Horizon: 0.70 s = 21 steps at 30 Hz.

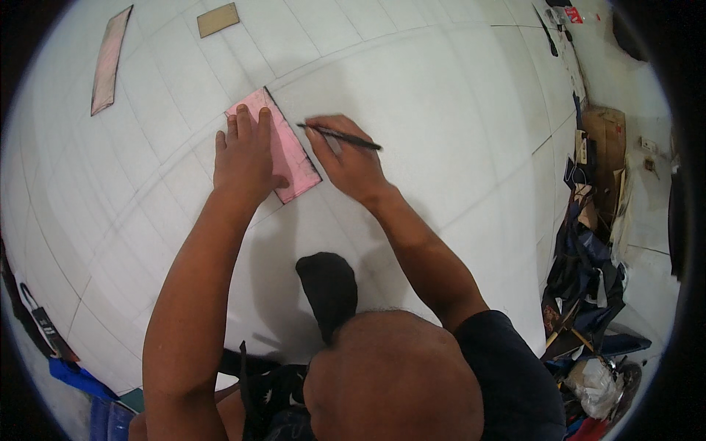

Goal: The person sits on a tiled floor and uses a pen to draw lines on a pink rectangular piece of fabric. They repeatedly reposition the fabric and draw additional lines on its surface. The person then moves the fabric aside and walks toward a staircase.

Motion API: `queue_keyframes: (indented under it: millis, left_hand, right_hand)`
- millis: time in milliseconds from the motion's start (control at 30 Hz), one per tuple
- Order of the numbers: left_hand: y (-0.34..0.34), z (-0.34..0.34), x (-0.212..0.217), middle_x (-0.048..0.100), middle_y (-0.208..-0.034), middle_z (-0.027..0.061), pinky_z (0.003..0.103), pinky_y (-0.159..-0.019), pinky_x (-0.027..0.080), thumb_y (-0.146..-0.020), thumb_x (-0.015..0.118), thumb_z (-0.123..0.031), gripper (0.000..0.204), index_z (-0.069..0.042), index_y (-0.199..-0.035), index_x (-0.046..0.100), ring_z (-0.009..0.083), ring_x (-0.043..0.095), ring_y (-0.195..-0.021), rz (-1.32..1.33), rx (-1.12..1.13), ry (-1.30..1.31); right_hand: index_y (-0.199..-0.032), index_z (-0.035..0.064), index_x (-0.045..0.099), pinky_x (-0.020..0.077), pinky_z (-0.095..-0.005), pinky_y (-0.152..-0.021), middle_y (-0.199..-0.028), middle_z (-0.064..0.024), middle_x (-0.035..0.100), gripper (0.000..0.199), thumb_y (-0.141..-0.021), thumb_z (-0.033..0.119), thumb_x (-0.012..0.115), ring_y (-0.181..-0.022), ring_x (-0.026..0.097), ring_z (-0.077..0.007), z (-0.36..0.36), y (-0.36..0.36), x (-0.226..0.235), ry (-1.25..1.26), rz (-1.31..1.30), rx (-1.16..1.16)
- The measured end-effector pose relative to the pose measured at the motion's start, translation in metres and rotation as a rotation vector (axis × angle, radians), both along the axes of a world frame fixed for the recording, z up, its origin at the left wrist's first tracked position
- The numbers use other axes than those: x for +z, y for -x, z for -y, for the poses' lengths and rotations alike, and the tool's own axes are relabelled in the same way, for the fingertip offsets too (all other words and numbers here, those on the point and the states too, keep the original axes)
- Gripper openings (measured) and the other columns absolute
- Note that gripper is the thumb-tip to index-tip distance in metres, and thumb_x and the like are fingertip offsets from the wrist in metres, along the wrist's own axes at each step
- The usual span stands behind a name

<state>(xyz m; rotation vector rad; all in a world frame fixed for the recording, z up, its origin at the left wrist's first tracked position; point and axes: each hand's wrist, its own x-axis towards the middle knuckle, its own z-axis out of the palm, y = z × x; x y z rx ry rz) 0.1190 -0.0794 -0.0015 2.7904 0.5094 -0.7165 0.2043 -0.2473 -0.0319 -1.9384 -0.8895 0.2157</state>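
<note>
Spread flat, my left hand (246,154) presses on a pink rectangular template (294,165) with dark edges, which lies slanted on a large white sheet (456,95). Its fingers are apart, and they cover the template's left part. Just right of the template, my right hand (349,158) pinches a slim black pen (357,139). The pen's tip points left, close to the template's upper right edge; whether it touches the sheet I cannot tell. Thin straight lines run across the sheet in rows on both sides of the template.
A long pale pink strip (110,62) and a small tan rectangle (218,20) lie at the far left of the sheet. My black-socked foot (327,287) rests nearby. Piled dark cloth (588,264) and a brown cardboard piece (607,147) line the right side.
</note>
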Motion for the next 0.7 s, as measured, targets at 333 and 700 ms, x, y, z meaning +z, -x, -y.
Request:
queue_keyframes:
  millis: [333,700]
  left_hand:
    - [0.001,-0.001,0.001,0.022,-0.165,0.0287,0.055,-0.121,0.031,-0.063,0.097,-0.038,0.128,-0.011,-0.162,0.020,0.0451,0.030,-0.151,0.020,0.001,0.004]
    - [-0.002,0.001,0.002,0.020,-0.166,0.0271,0.054,-0.122,0.030,-0.064,0.096,-0.041,0.130,-0.013,-0.163,0.017,0.0435,0.028,-0.152,-0.036,0.004,-0.001]
  right_hand:
    - [-0.113,0.0033,0.071,0.0551,-0.0381,-0.091,-0.112,-0.0102,0.073,0.026,-0.100,0.024,0.061,-0.105,0.069,-0.0297,-0.070,-0.034,-0.023,0.059,0.021,-0.024]
    - [-0.108,0.0050,0.068,0.0497,-0.0449,-0.082,-0.095,-0.0145,0.070,0.020,-0.096,0.020,0.064,-0.089,0.066,-0.0355,-0.013,-0.011,-0.009,0.055,0.158,0.159]
